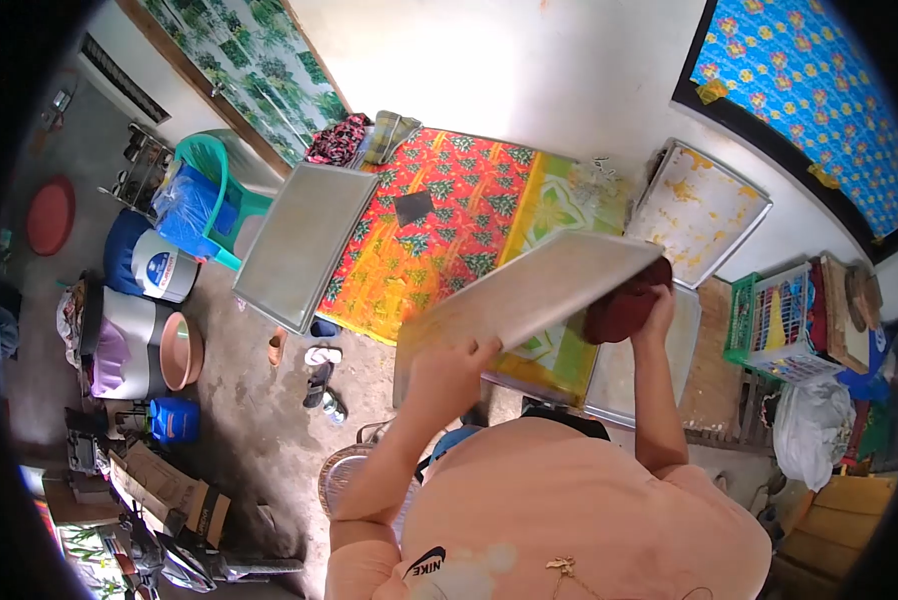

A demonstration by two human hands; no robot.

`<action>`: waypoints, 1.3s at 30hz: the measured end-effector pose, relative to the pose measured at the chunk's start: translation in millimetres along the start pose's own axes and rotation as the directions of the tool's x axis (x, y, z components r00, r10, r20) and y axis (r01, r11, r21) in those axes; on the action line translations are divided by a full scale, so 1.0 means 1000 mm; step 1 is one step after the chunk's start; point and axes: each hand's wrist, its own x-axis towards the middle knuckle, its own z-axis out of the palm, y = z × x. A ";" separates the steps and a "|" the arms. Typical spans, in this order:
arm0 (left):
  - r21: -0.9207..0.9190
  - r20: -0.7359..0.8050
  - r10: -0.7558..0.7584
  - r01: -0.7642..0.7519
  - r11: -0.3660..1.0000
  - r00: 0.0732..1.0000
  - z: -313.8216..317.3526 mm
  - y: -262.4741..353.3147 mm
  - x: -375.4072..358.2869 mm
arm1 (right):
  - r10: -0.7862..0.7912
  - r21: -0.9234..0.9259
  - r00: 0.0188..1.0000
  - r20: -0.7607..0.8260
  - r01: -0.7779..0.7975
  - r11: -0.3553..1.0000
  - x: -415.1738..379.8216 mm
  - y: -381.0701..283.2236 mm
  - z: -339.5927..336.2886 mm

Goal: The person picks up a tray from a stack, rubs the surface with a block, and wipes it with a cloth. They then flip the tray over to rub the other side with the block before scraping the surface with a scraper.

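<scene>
A large metal baking tray [539, 290] is tilted up in front of me, over the table. My left hand [451, 378] is closed around its near edge. In my right hand [651, 318] is a bunched dark red cloth [619, 305], at the tray's right end; whether the fingers also grip the tray there is hidden. Beneath the tray lies a table with a red, orange and green patterned cover [449, 210], which bears a small dark square [414, 208]. Another metal tray [304, 245] rests at the table's left end.
A tray with yellowish residue [699, 210] leans against the wall at the right, and another flat tray [684, 350] lies below it. Crates [779, 320] stand farther right. A green chair [219, 190], buckets [164, 265] and slippers [321, 356] are at the left.
</scene>
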 end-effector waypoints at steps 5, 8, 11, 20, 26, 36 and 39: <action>0.124 -0.060 0.019 -0.011 0.992 0.998 0.075 0.008 -0.032 | -0.438 -0.509 0.898 0.043 0.397 0.764 0.013 -0.016 -0.056; 0.176 -0.052 -0.023 0.032 0.984 0.998 0.121 0.006 -0.047 | -0.514 -0.693 0.815 0.267 0.533 0.485 0.001 -0.029 -0.047; 0.213 -0.088 -0.034 0.052 0.976 0.996 0.165 -0.007 -0.062 | -0.316 -0.582 0.883 0.347 0.467 0.666 -0.007 -0.039 -0.023; 0.090 0.014 -0.246 0.243 0.966 0.969 0.188 -0.012 -0.072 | 0.151 -0.179 0.906 0.396 -0.085 0.980 -0.059 -0.005 0.072; -0.556 0.500 -0.226 0.110 -0.824 0.836 0.167 -0.010 -0.030 | 0.143 -0.439 0.776 0.614 0.185 0.879 -0.123 0.116 0.063; -0.879 0.474 -0.580 0.391 -0.272 0.663 0.152 -0.041 -0.038 | -0.007 -0.644 0.700 0.714 0.660 0.387 -0.088 0.108 0.076; -0.625 -0.031 -0.831 0.638 0.450 0.555 0.180 -0.080 -0.075 | 0.110 -0.807 0.801 0.588 0.573 0.139 -0.029 0.099 0.065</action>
